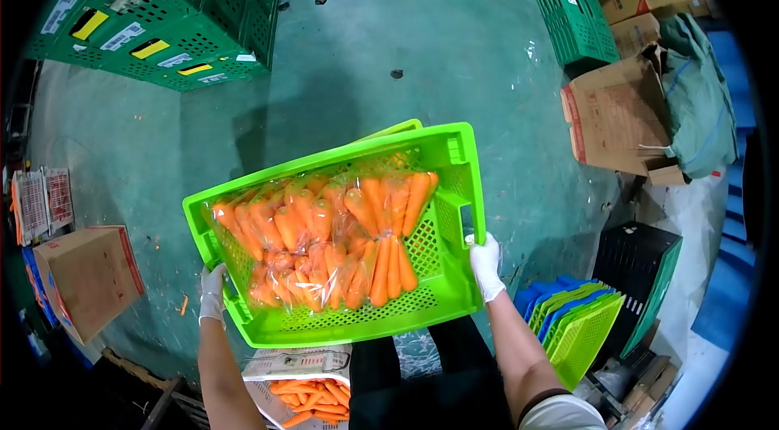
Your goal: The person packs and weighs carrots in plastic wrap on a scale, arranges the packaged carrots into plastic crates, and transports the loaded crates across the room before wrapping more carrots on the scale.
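Observation:
A bright green plastic basket [442, 268] with perforated sides is held in front of me, tilted slightly up to the right. Clear plastic bags of carrots [324, 227] fill its left and middle; the mesh floor shows on the right. My left hand [213, 294], in a white glove, is closed on the basket's left end, fingers partly hidden behind the rim. My right hand [487, 268], also white-gloved, grips the right end beside the handle slot. Behind the basket, another green rim [389, 131] peeks out.
Stacked dark green crates [170, 24] stand upper left, another green crate stack [568, 8] upper right. Cardboard boxes lie right [617, 113] and left [89, 276]. Nested green and blue baskets [580, 328] lean lower right. Loose carrots [312, 399] fill a white crate by my legs.

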The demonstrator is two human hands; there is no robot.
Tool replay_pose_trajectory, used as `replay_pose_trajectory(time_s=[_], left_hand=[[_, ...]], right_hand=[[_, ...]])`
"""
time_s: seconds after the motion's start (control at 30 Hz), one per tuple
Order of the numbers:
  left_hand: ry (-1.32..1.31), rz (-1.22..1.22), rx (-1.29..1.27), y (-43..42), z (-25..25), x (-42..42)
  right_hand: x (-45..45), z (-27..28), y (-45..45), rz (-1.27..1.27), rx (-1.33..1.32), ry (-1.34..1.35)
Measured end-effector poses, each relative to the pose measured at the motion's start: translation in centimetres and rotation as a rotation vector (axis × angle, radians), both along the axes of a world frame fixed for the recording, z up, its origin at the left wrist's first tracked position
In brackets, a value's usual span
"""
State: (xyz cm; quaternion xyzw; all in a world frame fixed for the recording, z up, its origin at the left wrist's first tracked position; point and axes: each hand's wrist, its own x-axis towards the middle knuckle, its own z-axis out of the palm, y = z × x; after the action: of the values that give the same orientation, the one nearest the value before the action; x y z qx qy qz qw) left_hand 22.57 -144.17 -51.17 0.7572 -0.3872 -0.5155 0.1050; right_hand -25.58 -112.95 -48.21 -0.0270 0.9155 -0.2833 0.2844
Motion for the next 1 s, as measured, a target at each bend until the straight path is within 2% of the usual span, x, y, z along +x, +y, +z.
replay_pose_trajectory(time_s=[0.07, 0.13, 0.27, 0.37, 0.47, 0.77, 0.83, 0.87, 1.0], left_hand=[[-0.044, -0.033, 0.002, -0.1, 1.4, -0.7], [-0.237, -0.088, 0.001, -0.1, 1.6, -1.2], [-0.124, -0.108, -0.040, 1.7, 2.0, -0.3], [-0.059, -0.005, -0.065, 4.1, -1.8, 2.6], [-0.068, -0.014, 0.001, 3.7, -2.4, 1.5], [-0.136, -0.119, -0.050, 4.2, -0.6, 2.0], [-0.017, -0.016, -0.067, 3.9, -0.2, 2.7], [0.006, 0.050, -0.156, 4.0, -1.4, 4.5], [-0.096, 0.032, -0.105, 3.2, 1.1, 2.2]], right_hand=[[-0.4, -0.5, -0.7, 0.006, -0.004, 0.010], [-0.9, -0.5, -1.1, 0.043, 0.028, 0.035], [-1.5, -0.6, -1.5, 0.070, 0.057, 0.050], [-1.1, 1.2, -3.1, 0.089, 0.179, 0.061], [-1.2, 1.0, -3.6, 0.129, 0.226, 0.124], [-1.1, 0.6, -2.9, 0.138, 0.169, 0.123], [-1.0, 1.2, -3.4, 0.101, 0.156, 0.085], [-0.8, 1.3, -3.4, 0.071, 0.137, 0.045], [-1.2, -0.9, -4.0, 0.071, 0.100, 0.028]])
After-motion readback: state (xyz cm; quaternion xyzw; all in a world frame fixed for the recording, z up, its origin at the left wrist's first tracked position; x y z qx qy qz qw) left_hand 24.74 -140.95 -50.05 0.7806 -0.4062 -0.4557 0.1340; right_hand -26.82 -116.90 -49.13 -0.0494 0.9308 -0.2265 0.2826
